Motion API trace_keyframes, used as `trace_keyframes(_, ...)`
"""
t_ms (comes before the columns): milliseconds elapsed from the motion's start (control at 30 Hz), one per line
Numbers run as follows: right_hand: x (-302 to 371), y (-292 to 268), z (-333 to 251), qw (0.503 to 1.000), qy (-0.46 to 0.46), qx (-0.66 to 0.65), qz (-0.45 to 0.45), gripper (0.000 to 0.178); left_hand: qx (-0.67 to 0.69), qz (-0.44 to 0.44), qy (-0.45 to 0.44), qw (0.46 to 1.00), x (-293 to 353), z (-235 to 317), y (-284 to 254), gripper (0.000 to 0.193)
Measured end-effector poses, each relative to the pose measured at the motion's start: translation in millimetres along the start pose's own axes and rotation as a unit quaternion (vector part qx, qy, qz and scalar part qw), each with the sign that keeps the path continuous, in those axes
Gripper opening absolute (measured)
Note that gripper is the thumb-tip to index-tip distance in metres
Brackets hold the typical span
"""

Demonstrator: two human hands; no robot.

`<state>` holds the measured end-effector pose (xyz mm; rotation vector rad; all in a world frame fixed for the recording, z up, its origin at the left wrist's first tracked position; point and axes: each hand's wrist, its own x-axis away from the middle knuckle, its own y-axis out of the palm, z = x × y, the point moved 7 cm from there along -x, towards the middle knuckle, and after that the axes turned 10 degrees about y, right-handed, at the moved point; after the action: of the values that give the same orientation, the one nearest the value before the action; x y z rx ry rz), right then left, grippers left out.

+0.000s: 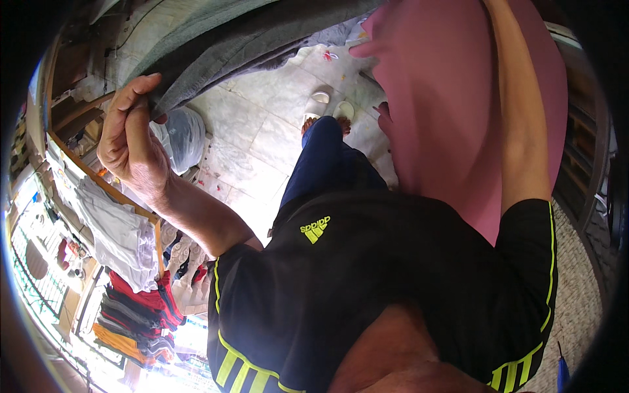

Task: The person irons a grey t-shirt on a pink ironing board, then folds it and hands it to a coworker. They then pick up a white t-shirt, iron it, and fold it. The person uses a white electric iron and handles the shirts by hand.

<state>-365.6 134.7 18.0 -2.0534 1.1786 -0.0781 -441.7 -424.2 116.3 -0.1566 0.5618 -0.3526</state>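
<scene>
My left hand (134, 134) is raised at the upper left, its fingers closed on the corner of a dark grey cloth (242, 49). From there the cloth stretches up and to the right along the top edge of the view. My right forearm (521, 111) reaches up past the top edge, so my right hand is out of sight. Beside that forearm a large dusty-pink sheet of fabric or paper (439, 92) spreads downward, with a ragged left edge; I cannot tell which material it is.
Below is a marble-tiled floor (239, 144) with small scraps, where I stand in light sandals (343, 110). A translucent plastic-covered bin (187, 137) is behind my left wrist. White garments (114, 223) and stacked coloured clothes (137, 314) fill the left side. Dark shelving (580, 150) stands at right.
</scene>
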Motion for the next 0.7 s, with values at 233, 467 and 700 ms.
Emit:
trace_keyframes(233, 14, -1, -26, 0.996, -0.050, -0.065, -0.040, 0.023, -0.005, 0.033, -0.043, 0.999, -17, -30, -17, 0.025)
trace_keyframes(467, 13, 1, -7, 0.998, -0.015, -0.033, -0.060, 0.019, -0.081, -0.049, -0.073, 0.993, -67, -99, -44, 0.027)
trace_keyframes(700, 3, 4, 20, 0.996, -0.055, 0.065, -0.029, 0.035, -0.252, -0.114, 0.065, 0.959, -115, -136, -48, 0.042)
